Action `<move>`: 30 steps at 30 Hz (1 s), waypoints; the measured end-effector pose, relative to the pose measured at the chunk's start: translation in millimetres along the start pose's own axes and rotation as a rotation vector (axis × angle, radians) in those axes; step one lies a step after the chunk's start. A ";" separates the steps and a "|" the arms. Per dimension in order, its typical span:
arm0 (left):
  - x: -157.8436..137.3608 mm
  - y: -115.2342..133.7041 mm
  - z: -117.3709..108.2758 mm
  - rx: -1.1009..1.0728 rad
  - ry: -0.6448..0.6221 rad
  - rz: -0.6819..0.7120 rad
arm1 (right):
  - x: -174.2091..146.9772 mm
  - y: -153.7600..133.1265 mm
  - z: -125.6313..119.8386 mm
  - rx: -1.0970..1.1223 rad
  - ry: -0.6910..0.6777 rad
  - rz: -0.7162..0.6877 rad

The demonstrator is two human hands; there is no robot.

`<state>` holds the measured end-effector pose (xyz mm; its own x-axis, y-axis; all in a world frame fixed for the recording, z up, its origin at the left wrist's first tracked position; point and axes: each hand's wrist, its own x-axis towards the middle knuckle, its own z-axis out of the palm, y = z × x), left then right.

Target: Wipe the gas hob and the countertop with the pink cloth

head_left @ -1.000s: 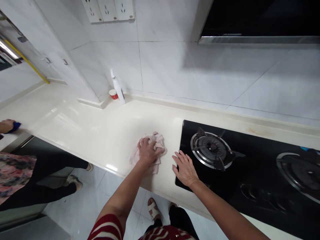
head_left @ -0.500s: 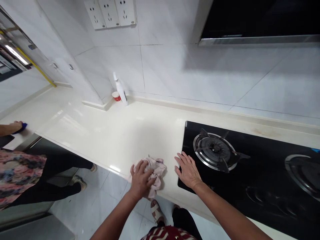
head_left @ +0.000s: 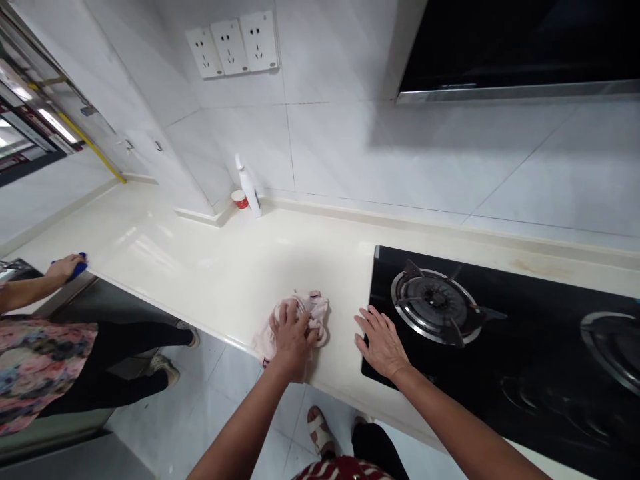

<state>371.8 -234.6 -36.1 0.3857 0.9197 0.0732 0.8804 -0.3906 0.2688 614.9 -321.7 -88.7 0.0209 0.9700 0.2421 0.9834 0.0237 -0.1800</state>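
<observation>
A crumpled pale pink cloth [head_left: 316, 311] lies on the cream countertop [head_left: 225, 280] near its front edge. My left hand [head_left: 291, 333] presses down on the cloth with bent fingers gripping it. Some of the cloth hangs at the counter's front edge. To the right, my right hand [head_left: 381, 339] rests flat on the left front part of the black gas stove [head_left: 500, 360], fingers spread and holding nothing. Just beyond that hand is the left burner [head_left: 435, 301] with its pan support.
A white spray bottle [head_left: 250, 190] and a red-and-white cup [head_left: 240, 199] stand by the wall. At the far left, another person's hand [head_left: 64, 267] holds a blue thing [head_left: 77, 267] on the counter. A black range hood [head_left: 520, 47] hangs above the stove.
My left hand has shifted slightly forward, bunching the cloth differently under it. My right hand stays on the stove. The other person's hand with the blue thing has moved right, and the view has shifted slightly.
</observation>
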 end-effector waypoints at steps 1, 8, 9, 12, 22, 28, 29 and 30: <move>-8.6 -0.6 1.3 -0.004 -0.011 -0.023 | 0.0 0.3 0.6 -0.001 -0.002 0.001; -26.9 5.0 0.9 -0.083 -0.050 -0.250 | 0.4 0.7 1.8 -0.004 -0.007 0.001; -23.5 10.2 1.1 -0.094 -0.050 -0.261 | 0.5 0.5 1.7 -0.003 -0.008 0.000; -10.6 24.4 5.8 -0.106 -0.032 -0.243 | 0.5 0.0 1.3 0.007 -0.006 0.002; 43.7 39.0 -7.7 -0.534 0.281 0.020 | 1.9 -1.7 -1.9 0.044 -0.001 0.011; 23.4 38.4 -22.4 -0.532 0.180 0.205 | 1.6 -0.6 -1.3 0.057 -0.006 0.018; 13.2 29.9 -20.8 -0.445 0.111 0.225 | 1.4 -0.5 -0.9 0.053 -0.004 0.017; 2.8 19.8 -19.1 -0.346 0.057 0.229 | 1.1 -0.4 -0.5 0.050 -0.001 0.016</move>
<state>385.0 -239.0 -12.2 0.5360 0.8153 0.2190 0.6255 -0.5577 0.5456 614.6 -320.7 -87.9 0.0369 0.9705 0.2382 0.9727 0.0197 -0.2311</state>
